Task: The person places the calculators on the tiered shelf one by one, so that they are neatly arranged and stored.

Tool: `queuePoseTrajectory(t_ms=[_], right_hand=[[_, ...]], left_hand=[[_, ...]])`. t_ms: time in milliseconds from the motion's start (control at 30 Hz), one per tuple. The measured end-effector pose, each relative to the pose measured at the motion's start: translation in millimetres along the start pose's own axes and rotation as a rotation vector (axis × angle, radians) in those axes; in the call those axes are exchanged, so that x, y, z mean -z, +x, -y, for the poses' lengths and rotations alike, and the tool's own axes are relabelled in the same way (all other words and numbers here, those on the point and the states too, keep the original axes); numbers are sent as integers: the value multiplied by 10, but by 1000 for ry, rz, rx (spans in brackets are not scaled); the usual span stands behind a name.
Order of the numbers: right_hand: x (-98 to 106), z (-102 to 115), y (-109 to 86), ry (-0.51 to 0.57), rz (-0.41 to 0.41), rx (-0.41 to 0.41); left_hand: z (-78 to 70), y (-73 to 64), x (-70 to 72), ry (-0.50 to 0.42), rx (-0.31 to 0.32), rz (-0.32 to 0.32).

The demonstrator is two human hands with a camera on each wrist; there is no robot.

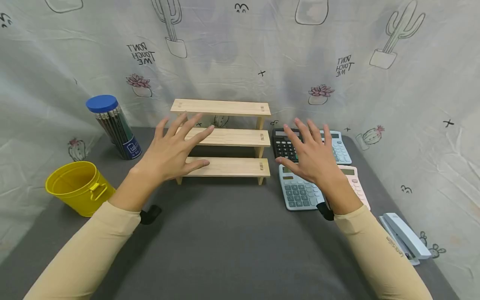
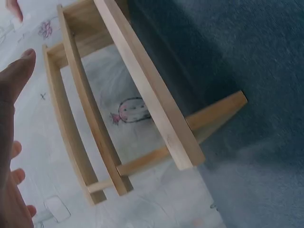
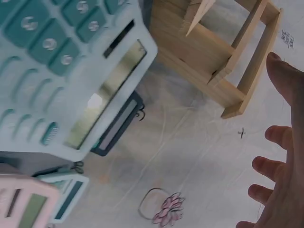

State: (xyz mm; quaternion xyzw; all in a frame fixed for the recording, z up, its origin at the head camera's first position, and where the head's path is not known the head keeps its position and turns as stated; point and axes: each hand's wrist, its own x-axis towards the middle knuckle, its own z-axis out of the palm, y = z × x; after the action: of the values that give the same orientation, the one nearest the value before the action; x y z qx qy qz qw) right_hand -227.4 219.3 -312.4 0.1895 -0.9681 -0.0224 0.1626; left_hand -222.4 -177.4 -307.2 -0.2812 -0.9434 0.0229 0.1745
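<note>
In the head view a three-tier wooden shelf (image 1: 232,137) stands at the back of the grey table. My left hand (image 1: 170,148), fingers spread, hovers in front of the shelf's left end and hides part of it. Over a group of calculators is my right hand (image 1: 313,156), its fingers spread too, holding nothing. Below it lies a light blue calculator (image 1: 300,196), with a black calculator (image 1: 283,146) behind. A pink calculator (image 1: 354,179) and another blue calculator (image 1: 340,150) show to the right, partly covered by the hand. The left wrist view shows the shelf (image 2: 152,90) beside the thumb.
On the left stand a yellow bucket (image 1: 84,189) and a blue-lidded tub of pencils (image 1: 116,129). A light blue stapler (image 1: 406,237) lies near the table's right edge. A printed cloth (image 1: 232,50) hangs behind and beside the table.
</note>
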Motion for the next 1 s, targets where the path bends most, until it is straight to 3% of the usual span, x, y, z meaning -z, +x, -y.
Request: queuePoseTrajectory(t_ms=[400,567,733,1000], right_hand=[[-86,-271,-309,42,-3,-44],[-110,-395,-369,48,5,-48],[-144,-487,-409,88,22,-54],[-213,-692,-649,150,107,-167]], left_hand=[[156,-165,-220,-89,-37,-50],[205,-231,-273,-152,18,-33],[283,-395,-312,-179,82,1],[357,-507,-410,-233,108,47]])
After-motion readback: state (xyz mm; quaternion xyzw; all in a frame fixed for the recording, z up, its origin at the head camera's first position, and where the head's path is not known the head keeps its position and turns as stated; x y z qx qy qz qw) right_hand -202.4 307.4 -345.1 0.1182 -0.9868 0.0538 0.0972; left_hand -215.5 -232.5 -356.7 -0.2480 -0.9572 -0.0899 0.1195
